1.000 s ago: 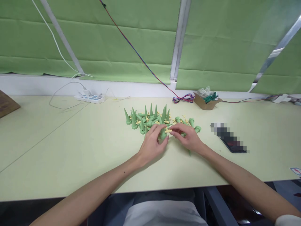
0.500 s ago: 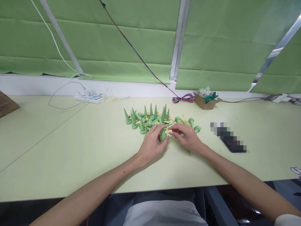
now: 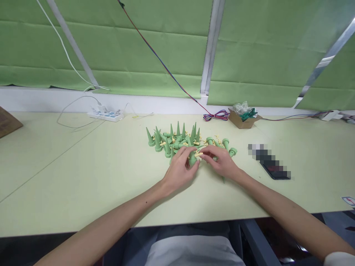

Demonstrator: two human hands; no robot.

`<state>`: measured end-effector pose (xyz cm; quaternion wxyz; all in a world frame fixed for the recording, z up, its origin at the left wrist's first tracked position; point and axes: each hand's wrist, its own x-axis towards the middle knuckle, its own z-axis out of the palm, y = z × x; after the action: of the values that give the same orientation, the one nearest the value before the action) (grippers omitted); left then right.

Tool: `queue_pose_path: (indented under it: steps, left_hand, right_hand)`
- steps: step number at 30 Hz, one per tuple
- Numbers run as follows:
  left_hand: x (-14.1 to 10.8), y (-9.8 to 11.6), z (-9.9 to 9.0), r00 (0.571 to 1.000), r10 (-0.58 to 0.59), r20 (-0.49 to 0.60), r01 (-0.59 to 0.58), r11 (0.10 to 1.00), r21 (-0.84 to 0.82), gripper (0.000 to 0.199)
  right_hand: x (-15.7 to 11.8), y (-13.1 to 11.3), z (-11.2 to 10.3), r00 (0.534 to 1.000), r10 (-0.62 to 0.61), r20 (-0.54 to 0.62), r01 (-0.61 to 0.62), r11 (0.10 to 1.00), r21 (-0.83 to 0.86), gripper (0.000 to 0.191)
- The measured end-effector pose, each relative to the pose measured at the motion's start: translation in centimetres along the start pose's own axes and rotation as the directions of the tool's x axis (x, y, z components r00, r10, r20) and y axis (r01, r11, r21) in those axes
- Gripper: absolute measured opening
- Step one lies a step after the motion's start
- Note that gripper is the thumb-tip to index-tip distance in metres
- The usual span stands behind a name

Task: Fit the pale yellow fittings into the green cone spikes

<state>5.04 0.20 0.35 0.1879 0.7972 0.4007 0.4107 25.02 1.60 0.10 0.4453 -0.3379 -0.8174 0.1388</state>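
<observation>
My left hand (image 3: 181,168) is closed around a green plastic plant watering spike (image 3: 192,159), its thumb and fingers on either side of the wide collar. From the right, my right hand (image 3: 220,160) pinches a small pale yellow valve (image 3: 198,154) against the spike's side. Fingers partly cover where the two parts meet, so I cannot tell how deep the valve sits. Just beyond my hands lies a cluster of green spikes (image 3: 168,147), several standing point up, others on their sides, with yellow valves among them. More spikes (image 3: 233,152) lie beyond my right hand.
A dark phone-like object (image 3: 274,170), partly blurred out, lies to the right. At the back stand a small cardboard box (image 3: 242,122) with plastic bags and a white power strip (image 3: 107,116). Coiled red and blue wire (image 3: 216,115) rests near the wall. A brown board (image 3: 8,123) is far left.
</observation>
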Motion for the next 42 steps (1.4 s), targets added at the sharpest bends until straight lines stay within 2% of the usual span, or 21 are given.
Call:
queue_pose_path:
  steps: [12,26,42]
  left_hand:
    - [-0.11,-0.19,0.23,1.0,0.016,0.004,-0.016,0.999,-0.034,0.031]
    - [-0.25,-0.08,0.21,0.999,0.043,0.032,-0.042,0.999,-0.03,0.033]
    - [-0.33,0.27,0.12,0.997,0.034,0.076,-0.028,0.997,-0.071,0.034]
  right_hand:
    - [0.18,-0.29,-0.08,1.0,0.029,0.004,-0.029,0.999,0.022,0.012]
    - [0.19,-0.22,-0.08,0.998,0.055,0.042,-0.052,0.996,-0.075,0.035]
    - [0.08,0.15,0.04,0.987,0.134,0.085,-0.126,0.988,-0.093,0.055]
